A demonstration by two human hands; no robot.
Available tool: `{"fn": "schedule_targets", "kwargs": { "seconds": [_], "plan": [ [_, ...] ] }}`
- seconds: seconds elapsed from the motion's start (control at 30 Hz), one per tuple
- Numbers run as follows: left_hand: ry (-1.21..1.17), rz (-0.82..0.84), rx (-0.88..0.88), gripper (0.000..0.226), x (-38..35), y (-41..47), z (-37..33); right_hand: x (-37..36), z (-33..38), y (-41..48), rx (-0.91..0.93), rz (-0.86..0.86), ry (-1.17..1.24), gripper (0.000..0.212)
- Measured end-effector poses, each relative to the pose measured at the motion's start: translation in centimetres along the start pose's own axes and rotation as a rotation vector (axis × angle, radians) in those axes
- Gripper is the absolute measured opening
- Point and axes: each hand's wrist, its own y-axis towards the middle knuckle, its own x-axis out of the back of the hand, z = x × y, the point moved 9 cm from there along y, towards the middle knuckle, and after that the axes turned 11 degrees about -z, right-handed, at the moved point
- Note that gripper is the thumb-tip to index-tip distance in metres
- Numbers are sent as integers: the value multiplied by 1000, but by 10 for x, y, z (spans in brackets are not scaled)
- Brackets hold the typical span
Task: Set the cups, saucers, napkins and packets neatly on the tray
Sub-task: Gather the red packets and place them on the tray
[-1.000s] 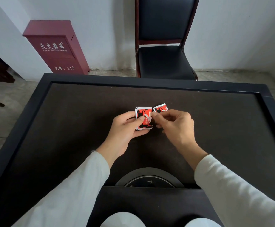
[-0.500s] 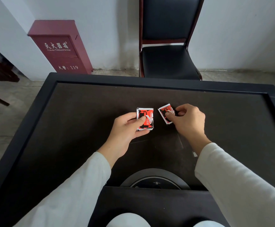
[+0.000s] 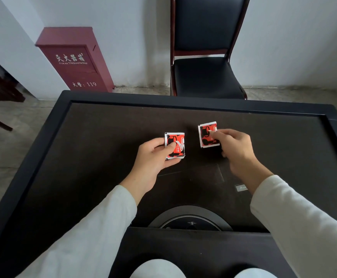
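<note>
Since both hands are busy with packets, the step looks like setting them side by side, and it would go best if each went down flat, edges square to its neighbour, with an even gap.

Nearest, at six o'clock on the tabletop (image 3: pixel 103 137), one round dark disc (image 3: pixel 189 214) shows at the edge. Farther in, the left hand (image 3: pixel 153 157) has its thumb across the left packet (image 3: pixel 176 143) and its fingers curled beneath, near the middle of the tabletop. The right hand (image 3: pixel 237 149) pinches the right packet (image 3: pixel 206 135) by its right edge, at about two o'clock from the first and clearly apart from it. I cannot tell whether either packet touches the surface.

I count two red, black and white packets, though the left one may be a small stack. No cups, saucers, napkins or separate tray are in view.

Beyond the tabletop stand one chair (image 3: pixel 205 77) at twelve o'clock and one red box (image 3: pixel 75 61) at ten o'clock.
</note>
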Motion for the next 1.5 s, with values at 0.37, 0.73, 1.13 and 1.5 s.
{"fn": "schedule_targets", "kwargs": {
  "seconds": [0.37,0.73,1.13,1.5],
  "plan": [
    [-107,65,24,23,-15,-16,-9,-21,11,-51,93,357,156,9],
    [-89,99,-43,26,-26,-40,-21,4,31,-68,318,163,35,18],
    [-47,164,-114,25,-48,-82,-42,56,83,-112,870,-29,-184,31],
    [-32,169,-158,23,-53,-150,-69,93,124,-168,1227,221,-514,55]
  ]
}}
